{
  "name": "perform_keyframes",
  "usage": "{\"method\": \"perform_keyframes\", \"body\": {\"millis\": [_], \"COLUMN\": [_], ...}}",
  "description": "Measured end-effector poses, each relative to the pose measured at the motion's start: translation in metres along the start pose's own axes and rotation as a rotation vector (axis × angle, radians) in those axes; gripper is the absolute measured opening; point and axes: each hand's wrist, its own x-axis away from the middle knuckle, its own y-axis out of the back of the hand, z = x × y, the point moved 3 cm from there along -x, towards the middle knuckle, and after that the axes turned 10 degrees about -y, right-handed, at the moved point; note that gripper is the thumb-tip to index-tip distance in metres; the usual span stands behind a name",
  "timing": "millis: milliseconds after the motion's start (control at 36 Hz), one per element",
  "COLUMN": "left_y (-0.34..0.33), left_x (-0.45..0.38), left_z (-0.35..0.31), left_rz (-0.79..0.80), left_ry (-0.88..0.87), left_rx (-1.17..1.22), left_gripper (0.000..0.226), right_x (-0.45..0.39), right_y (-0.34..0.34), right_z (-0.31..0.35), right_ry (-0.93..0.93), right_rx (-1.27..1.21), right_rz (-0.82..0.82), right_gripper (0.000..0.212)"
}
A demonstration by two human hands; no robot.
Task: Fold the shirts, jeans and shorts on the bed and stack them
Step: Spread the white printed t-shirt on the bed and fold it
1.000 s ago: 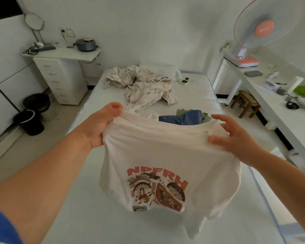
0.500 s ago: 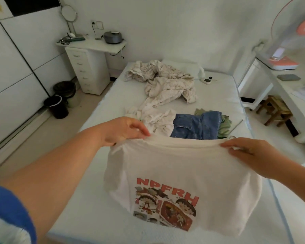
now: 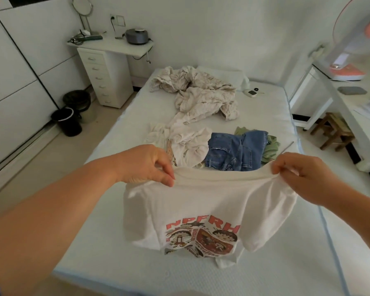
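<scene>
- Hanging from its top edge, a white graphic T-shirt (image 3: 203,201) is held over the near part of the bed (image 3: 107,231), its lower hem crumpled on the mattress and its red-lettered print facing up toward the camera.
- The top edge is pinched at one corner by the left hand (image 3: 146,164), thumb and fingers (image 3: 168,173) closed on the cloth, and at the other by the right hand (image 3: 303,176), whose curled fingers grip the fabric in the same way.
- The held edge runs side to side between the two hands, so the shirt's long axis drops from the fingers down and toward the person; neither hand is clearly nearer to it.
- The step in hand is judged to be laying the shirt flat on the mattress below, which calls for both hands to be lowered together with the edge kept taut.
- Beyond the shirt, near mid-bed, lie crumpled white garments (image 3: 186,144), blue jeans (image 3: 235,151) and a green garment (image 3: 270,149), none yet folded.
- Further off a rumpled floral sheet (image 3: 199,95) is heaped toward the head of the bed, with a small white device (image 3: 251,92) beside it.
</scene>
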Motion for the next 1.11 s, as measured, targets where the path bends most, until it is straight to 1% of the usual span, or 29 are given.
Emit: {"method": "perform_keyframes", "body": {"millis": [56,83,167,222,306,361,417,472,500,528,583,639,722,778,806,833,889,917,972,1000,1028,1056,1111], "left_y": [0.002,0.002,0.0,-0.001,0.003,0.006,0.009,0.011,0.011,0.011,0.012,0.013,0.016,0.018,0.019,0.019,0.019,0.018,0.017,0.017,0.018,0.019,0.023], "left_x": [0.001,0.002,0.006,0.006,0.005,0.007,0.01,0.011,0.011,0.01,0.006,0.002,0.001,0.003,0.005,0.007,0.011,0.013,0.016,0.018,0.019,0.021,0.024], "left_z": [0.0,0.001,0.002,0.001,-0.002,-0.006,-0.014,-0.018,-0.021,-0.026,-0.035,-0.038,-0.039,-0.034,-0.03,-0.027,-0.022,-0.02,-0.018,-0.019,-0.019,-0.02,-0.022], "left_rz": [-0.028,-0.019,0.085,0.09,0.009,-0.071,-0.186,-0.306,-0.352,-0.38,-0.389,-0.38,-0.356,-0.398,-0.428,-0.457,-0.511,-0.537,-0.59,-0.619,-0.65,-0.686,-0.748], "left_ry": [0.01,0.028,0.077,0.07,0.025,-0.008,-0.064,-0.119,-0.135,-0.15,-0.173,-0.178,-0.156,-0.13,-0.113,-0.097,-0.076,-0.073,-0.079,-0.081,-0.085,-0.092,-0.115], "left_rx": [-0.017,-0.023,-0.109,-0.187,-0.211,-0.101,0.033,0.06,0.05,0.046,0.086,0.176,0.387,0.474,0.476,0.467,0.431,0.403,0.368,0.36,0.338,0.288,0.107], "left_gripper": [0.018,0.019,0.025,0.024,0.016,0.016,0.018,0.023,0.023,0.018,0.007,0.013,0.014,0.023,0.027,0.029,0.031,0.033,0.033,0.029,0.023,0.019,0.019], "right_x": [0.001,0.001,0.003,0.004,0.006,0.007,0.007,0.008,0.009,0.01,0.012,0.013,0.013,0.013,0.014,0.014,0.015,0.016,0.018,0.019,0.019,0.018,0.019], "right_y": [0.001,0.001,0.003,0.003,0.005,0.01,0.015,0.015,0.012,0.007,-0.005,-0.015,-0.022,-0.026,-0.028,-0.029,-0.03,-0.03,-0.032,-0.032,-0.033,-0.032,-0.025], "right_z": [0.001,0.0,-0.003,-0.003,-0.002,-0.004,-0.01,-0.014,-0.015,-0.014,-0.012,-0.011,-0.011,-0.01,-0.01,-0.009,-0.005,-0.002,0.005,0.008,0.011,0.012,0.02], "right_ry": [-0.004,-0.013,-0.054,-0.063,-0.064,-0.071,-0.095,-0.12,-0.125,-0.124,-0.127,-0.137,-0.173,-0.212,-0.241,-0.266,-0.297,-0.294,-0.27,-0.244,-0.212,-0.174,-0.124], "right_rx": [0.011,0.006,-0.006,0.031,0.099,0.099,0.077,0.102,0.135,0.166,0.182,0.104,-0.133,-0.307,-0.382,-0.462,-0.584,-0.601,-0.486,-0.367,-0.22,-0.068,0.138], "right_rz": [-0.039,-0.033,0.04,0.074,0.091,0.059,0.009,0.008,0.031,0.071,0.169,0.2,0.168,0.191,0.218,0.259,0.39,0.446,0.507,0.486,0.439,0.354,0.12], "right_gripper": [0.05,0.048,0.045,0.047,0.048,0.044,0.042,0.042,0.042,0.041,0.043,0.048,0.048,0.054,0.053,0.045,0.018,0.021,0.036,0.037,0.032,0.024,0.015]}}
